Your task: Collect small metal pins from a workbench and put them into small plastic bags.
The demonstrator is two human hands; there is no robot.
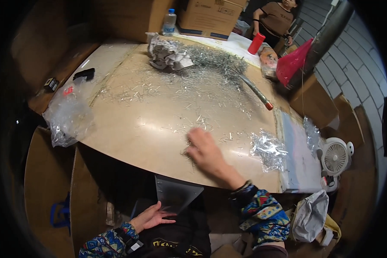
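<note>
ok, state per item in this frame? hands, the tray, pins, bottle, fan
right hand: flat, palm down on scattered metal pins
left hand: open, resting on grey metal tray
grey metal tray: tilted below the table edge
metal pins: heaped at far side, loose strays spread nearer
plastic bottle: upright, capped
small white fan: running or not, cannot tell

A pile of metal pins [215,58] lies behind the right hand [204,150] on the table [137,124].
</note>
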